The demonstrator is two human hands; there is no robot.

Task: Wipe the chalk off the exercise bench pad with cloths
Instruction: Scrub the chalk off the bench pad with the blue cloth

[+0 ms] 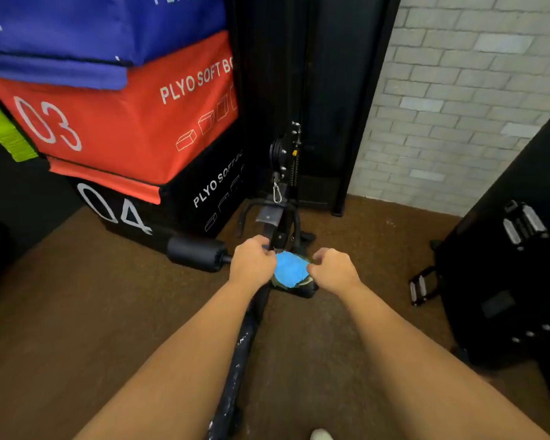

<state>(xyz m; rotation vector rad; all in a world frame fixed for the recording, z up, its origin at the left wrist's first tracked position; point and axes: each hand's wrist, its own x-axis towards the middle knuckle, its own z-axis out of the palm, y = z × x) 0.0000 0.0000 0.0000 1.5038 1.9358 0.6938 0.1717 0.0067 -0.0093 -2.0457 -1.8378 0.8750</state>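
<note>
A bright blue cloth (290, 270) lies bunched on a small black bench pad (303, 291) low on the floor, with the edge of a greenish cloth (277, 283) showing under it. My left hand (251, 262) pinches the blue cloth's left edge with its fingers closed. From the other side, my right hand (332, 270) has curled fingers gripping the right edge. A black frame bar (243, 347) speckled with white chalk runs from the pad toward me, between my forearms.
Stacked plyo soft boxes, blue, red (124, 122) and black (146, 211), stand at the left. A black foam roller (196, 253) sticks out beside the pad. A cable machine with a carabiner (277, 192) rises just behind. Black equipment (505, 281) stands on the right, on brown floor.
</note>
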